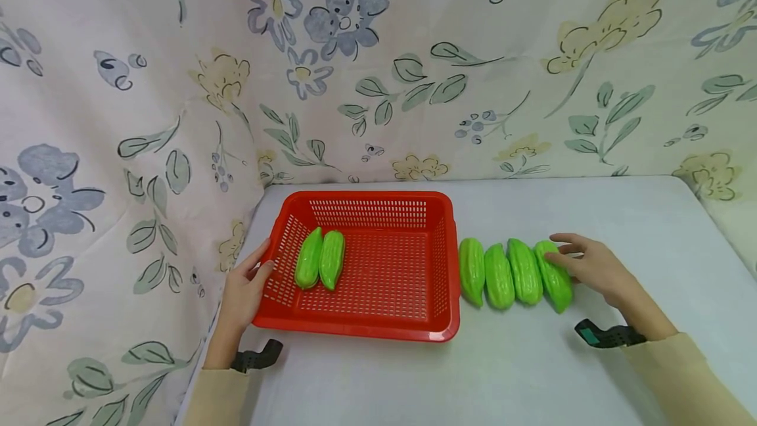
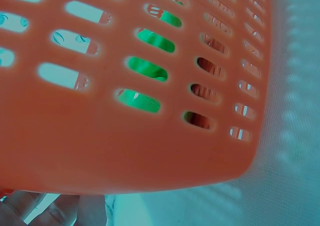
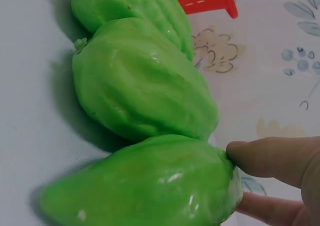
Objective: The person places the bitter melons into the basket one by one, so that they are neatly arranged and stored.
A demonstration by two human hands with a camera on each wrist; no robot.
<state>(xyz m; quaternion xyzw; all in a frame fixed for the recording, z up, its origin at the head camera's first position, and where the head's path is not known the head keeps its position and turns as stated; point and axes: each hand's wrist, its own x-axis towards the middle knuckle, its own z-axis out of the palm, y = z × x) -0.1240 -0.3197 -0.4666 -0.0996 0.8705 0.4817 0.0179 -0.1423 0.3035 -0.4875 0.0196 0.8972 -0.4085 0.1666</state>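
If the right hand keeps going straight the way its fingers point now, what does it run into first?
The right hand points left, fingertips already touching the rightmost gourd. Pushed on, that gourd would probably press into the next gourd in the row, which lies tight against it, with the red basket beyond.

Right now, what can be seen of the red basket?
The red rectangular plastic basket sits upright on the white table, near its back left corner by the floral cloth. Its floor and walls are slotted, with a solid rolled rim. Two green bitter gourds lie side by side inside at the left. The left hand touches its left wall; four more gourds lie just outside its right wall.
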